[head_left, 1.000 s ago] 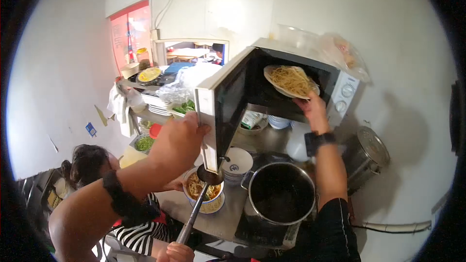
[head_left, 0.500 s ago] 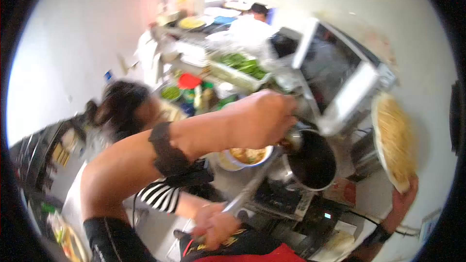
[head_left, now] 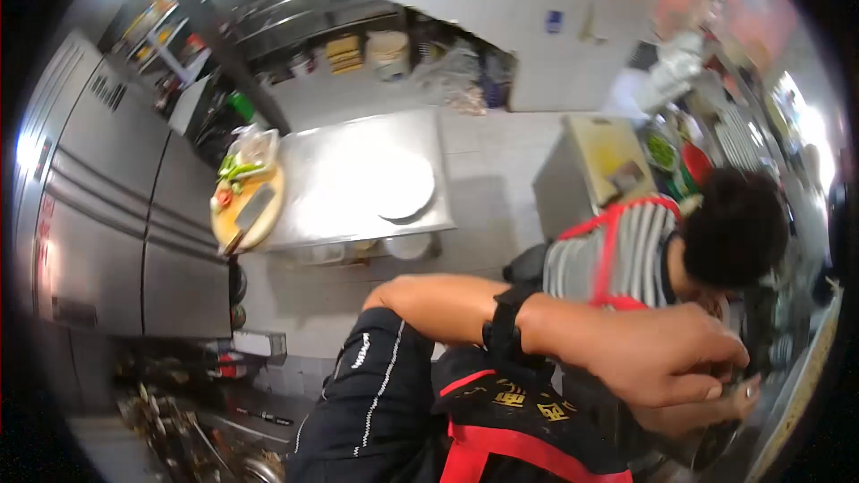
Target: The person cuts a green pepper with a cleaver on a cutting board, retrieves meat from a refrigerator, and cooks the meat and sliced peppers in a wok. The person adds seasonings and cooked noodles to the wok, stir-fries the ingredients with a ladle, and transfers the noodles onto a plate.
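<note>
My left arm, with a black band at its wrist, reaches across to the right. The fingers of my left hand [head_left: 676, 358] are bent and closed; what they hold, if anything, is hidden. Just below it shows part of another hand [head_left: 747, 394], seemingly the co-worker's. A co-worker [head_left: 617, 255] in a striped shirt with red straps leans over beside my hand. A long pale edge [head_left: 801, 394] at the far right looks like the rim of the noodle tray. I do not see my right hand.
A steel table [head_left: 309, 188] bears a white plate [head_left: 407, 188] and a round cutting board [head_left: 267, 231] with a cleaver [head_left: 255, 206] and vegetables. Steel refrigerator doors [head_left: 98, 215] stand at left. A counter [head_left: 559, 174] stands behind the co-worker, near a bowl of chopped greens [head_left: 660, 150].
The view has swung left, away from the pot, to the steel table and refrigerator. My left hand now appears further right, and my right hand has left the view.
</note>
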A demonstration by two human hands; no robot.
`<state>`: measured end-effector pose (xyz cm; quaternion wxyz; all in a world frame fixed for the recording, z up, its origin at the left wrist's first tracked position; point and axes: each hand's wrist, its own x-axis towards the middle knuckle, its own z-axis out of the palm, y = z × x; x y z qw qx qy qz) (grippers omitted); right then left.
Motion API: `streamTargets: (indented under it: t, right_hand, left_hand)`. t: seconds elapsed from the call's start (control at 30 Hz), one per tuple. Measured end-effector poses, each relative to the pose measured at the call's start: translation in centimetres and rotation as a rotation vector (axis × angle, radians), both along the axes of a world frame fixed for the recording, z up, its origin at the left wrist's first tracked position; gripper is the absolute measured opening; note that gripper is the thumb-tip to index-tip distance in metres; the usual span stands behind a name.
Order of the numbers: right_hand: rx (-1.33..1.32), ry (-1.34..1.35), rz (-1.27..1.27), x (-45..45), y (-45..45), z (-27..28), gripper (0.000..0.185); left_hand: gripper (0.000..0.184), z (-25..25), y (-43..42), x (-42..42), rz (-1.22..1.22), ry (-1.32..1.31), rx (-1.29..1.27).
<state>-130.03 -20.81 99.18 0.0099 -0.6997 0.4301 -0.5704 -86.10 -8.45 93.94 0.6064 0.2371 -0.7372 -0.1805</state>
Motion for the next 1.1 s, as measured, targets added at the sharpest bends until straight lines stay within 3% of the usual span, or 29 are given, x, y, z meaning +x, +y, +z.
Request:
streamTargets:
  t: [0.07,0.13,0.23,0.27,0.33,0.53,0.57,0.67,0.73,0.77,0.8,0.87,0.93,0.97,1.0,1.03,1.07,1.1]
  right_hand:
    - [0.047,-0.002,0.186,7.1,0.3,-1.0,0.035]
    - [0.098,-0.013,0.417,14.6,0.9,-2.0,0.037]
    - [0.224,-0.002,0.812,25.0,2.6,-2.2,0.041]
    - [0.297,0.026,0.956,28.1,2.9,-1.9,0.043]
    - [0.456,0.112,1.249,35.7,4.5,-2.4,0.046]
    - [0.807,0.55,1.897,58.6,22.2,-5.2,0.056]
    - [0.909,0.454,2.037,57.2,10.9,-4.3,0.051]
    - [1.041,0.551,2.327,65.2,11.4,-5.1,0.05]
    - [0.751,0.5,2.37,69.2,10.5,-7.6,0.049]
    - [0.869,0.509,2.304,69.9,10.4,-8.5,0.054]
    - [1.031,0.536,2.514,74.5,13.7,-11.9,0.049]
    - [1.027,0.772,2.693,76.9,18.8,-15.0,0.055]
    - [1.003,0.781,2.64,80.7,23.1,-19.9,0.06]
    - [1.09,0.884,2.759,79.0,25.4,-19.1,0.057]
    - [0.873,1.091,2.67,80.9,26.2,-19.3,0.055]
    - [1.008,1.169,2.751,76.8,32.6,-17.3,0.053]
    - [1.249,1.131,2.837,79.1,34.0,-19.9,0.053]
    - [1.246,1.221,2.872,78.4,36.4,-19.8,0.053]
  left_hand:
    - [0.05,-1.1,5.7,2.2,-0.072,0.248,0.188]
    - [0.074,-2.3,9.8,4.4,-0.124,0.299,0.289]
    - [0.086,-2.1,16.7,6.6,-0.231,0.561,0.336]
    - [0.082,-2.9,18.6,7.1,-0.055,0.539,0.297]
    - [0.081,-5.1,20.8,7.7,-0.016,0.771,0.136]
    - [0.072,-11.5,40.0,10.3,0.596,1.08,-0.112]
    - [0.072,-6.9,30.1,6.6,0.628,1.087,-0.069]
    - [0.072,-5.9,29.7,6.2,0.732,1.157,-0.194]
    - [0.076,-7.4,27.9,5.4,0.927,0.975,-0.271]
    - [0.078,-7.9,26.3,4.1,1.035,0.997,-0.298]
    - [0.079,-12.1,26.6,7.1,1.136,1.009,-0.346]
    - [0.077,-15.2,27.0,6.3,1.319,1.017,-0.362]
    - [0.073,-20.4,26.4,7.5,1.568,1.106,-0.406]
    - [0.067,-20.3,25.2,7.7,1.586,1.162,-0.591]
    - [0.064,-21.6,23.6,8.1,1.651,1.379,-0.63]
    - [0.063,-19.6,27.1,4.7,1.598,1.429,-0.763]
    - [0.062,-19.0,27.0,4.8,1.627,1.406,-0.863]
    - [0.062,-19.2,26.8,4.5,1.689,1.328,-0.958]
